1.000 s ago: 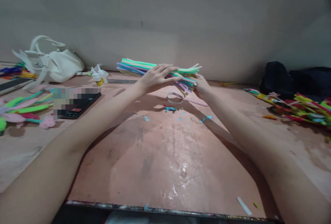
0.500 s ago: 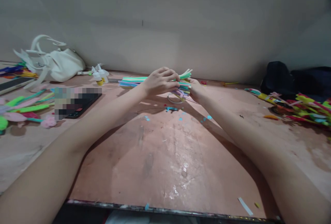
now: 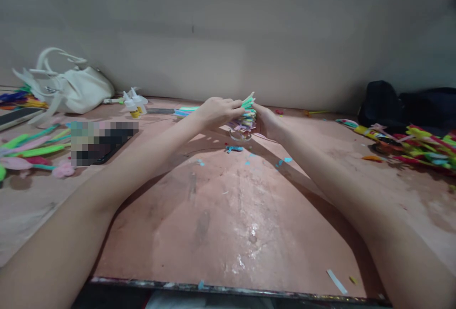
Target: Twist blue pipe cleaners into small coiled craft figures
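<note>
left hand [image 3: 221, 111] wraps the bundle [image 3: 248, 115], which runs left to right; right hand [image 3: 269, 122] sits at its right end (can't tell its hold).

hands [image 3: 221, 111] [image 3: 270, 122]: 2 | strand bundle [image 3: 248, 115]: 1 | bag [image 3: 83, 91]: 1 | white bottles [image 3: 132, 105] [image 3: 142, 104]: 2 | flat devices, left [image 3: 113, 146] [image 3: 19, 118]: 2 | yellow tube [image 3: 366, 132]: 1

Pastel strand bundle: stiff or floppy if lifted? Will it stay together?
The bundle is probably fairly stiff lengthwise: it runs straight out past the left hand. It may splay if released, since some right-end tips stick up. Likely light, being thin strands.
</note>
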### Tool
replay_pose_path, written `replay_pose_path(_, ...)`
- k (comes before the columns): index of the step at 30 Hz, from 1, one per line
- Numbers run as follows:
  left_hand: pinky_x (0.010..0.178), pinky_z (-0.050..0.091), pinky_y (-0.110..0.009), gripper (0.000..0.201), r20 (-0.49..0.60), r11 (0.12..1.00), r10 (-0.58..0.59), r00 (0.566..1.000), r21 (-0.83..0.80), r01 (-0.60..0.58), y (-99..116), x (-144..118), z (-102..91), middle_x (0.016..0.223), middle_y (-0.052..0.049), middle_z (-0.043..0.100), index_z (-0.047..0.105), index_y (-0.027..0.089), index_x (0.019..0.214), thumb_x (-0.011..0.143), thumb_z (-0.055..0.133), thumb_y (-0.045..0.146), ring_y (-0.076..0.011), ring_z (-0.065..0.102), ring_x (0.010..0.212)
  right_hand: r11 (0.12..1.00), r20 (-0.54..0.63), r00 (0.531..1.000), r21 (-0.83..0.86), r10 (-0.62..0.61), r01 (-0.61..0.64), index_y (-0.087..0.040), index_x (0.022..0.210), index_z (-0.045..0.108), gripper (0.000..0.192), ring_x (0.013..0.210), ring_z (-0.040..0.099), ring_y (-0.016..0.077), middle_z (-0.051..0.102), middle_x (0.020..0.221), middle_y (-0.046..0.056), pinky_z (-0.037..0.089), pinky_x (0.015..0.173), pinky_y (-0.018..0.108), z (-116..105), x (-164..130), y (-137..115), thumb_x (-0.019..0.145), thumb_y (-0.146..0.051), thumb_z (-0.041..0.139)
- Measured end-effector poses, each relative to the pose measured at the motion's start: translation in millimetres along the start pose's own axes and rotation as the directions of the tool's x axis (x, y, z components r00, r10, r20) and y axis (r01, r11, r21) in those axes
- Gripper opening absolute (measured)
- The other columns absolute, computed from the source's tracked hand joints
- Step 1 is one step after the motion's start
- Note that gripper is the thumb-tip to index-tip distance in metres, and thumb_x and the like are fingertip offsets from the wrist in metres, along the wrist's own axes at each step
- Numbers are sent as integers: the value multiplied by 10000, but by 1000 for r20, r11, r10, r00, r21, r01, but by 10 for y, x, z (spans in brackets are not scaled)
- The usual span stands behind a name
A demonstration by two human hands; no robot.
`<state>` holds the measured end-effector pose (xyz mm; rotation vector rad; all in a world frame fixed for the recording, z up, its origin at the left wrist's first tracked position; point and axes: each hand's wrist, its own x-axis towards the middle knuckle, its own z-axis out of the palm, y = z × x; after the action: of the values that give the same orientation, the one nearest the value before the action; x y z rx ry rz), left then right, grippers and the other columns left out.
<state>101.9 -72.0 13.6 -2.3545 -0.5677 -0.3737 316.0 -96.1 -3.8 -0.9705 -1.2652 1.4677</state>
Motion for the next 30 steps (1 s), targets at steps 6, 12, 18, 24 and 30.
replay_pose_path(6,572,274,-307,275,-69,935,-266,962,-261,240,-105,-26,-1,1076,-64,760,760,220,1189,1064,526,290,-189,668,734,979,238,951,-6,-195,202,-374,1471,525,832,1053,768,198,760,1227,-1,666,895,336,6,-136,-51,761,-291,952)
replay_pose_path(12,640,340,-301,331,-259,861,-322,911,-480,168,-141,-52,0,1014,-78,748,766,197,1034,1096,465,322,-185,676,795,890,200,906,-201,-372,410,-300,1358,556,690,1157,722,218,735,1238,24,627,1050,389,90,-122,-6,749,-164,851)
replay_pose_path(18,670,377,-316,379,-387,836,-356,851,-538,106,-121,23,-34,1065,-87,759,758,223,1047,1117,450,433,-184,676,798,828,177,890,-325,-421,457,-264,1277,605,549,1101,725,237,734,1193,42,632,1025,430,98,34,65,769,-150,779)
replay_pose_path(24,708,486,-288,449,-428,556,-569,703,-830,-55,-34,219,-313,915,-30,740,751,252,1005,1131,486,591,-138,649,669,590,38,824,-679,-565,436,-233,1287,699,506,1288,648,305,682,1324,133,554,1164,506,81,155,220,799,-192,828)
replay_pose_path(30,538,559,-203,193,-528,289,-664,530,-834,-470,179,359,-824,813,19,731,634,197,977,1147,558,248,-110,727,584,619,-117,831,-724,-544,304,-238,1255,721,500,1260,625,293,587,1290,118,535,1186,494,-37,208,397,773,-164,829)
